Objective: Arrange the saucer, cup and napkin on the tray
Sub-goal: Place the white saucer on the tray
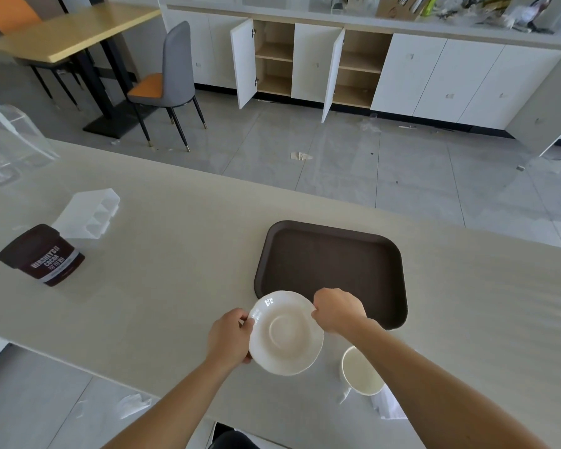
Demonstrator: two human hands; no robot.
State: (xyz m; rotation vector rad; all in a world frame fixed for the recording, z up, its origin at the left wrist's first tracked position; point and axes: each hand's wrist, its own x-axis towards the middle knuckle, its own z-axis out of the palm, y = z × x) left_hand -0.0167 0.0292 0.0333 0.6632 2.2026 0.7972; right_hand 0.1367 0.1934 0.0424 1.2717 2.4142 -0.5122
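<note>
A white saucer (pixel 285 333) with a wavy rim is held above the counter, overlapping the near left corner of the dark brown tray (pixel 331 264). My left hand (pixel 230 335) grips its left rim and my right hand (pixel 337 311) pinches its right rim. The tray has nothing on it. A white cup (pixel 358 372) stands on the counter to the right of the saucer, partly hidden under my right forearm. A white napkin (pixel 389 406) lies just behind the cup at the counter's near edge, mostly covered by my arm.
A brown cocoa tub (pixel 42 256) stands at the left of the beige counter (pixel 175 254), with a clear plastic holder (pixel 88 213) behind it and a clear container (pixel 7 140) at the far left. Beyond the counter are floor, a chair and open cabinets.
</note>
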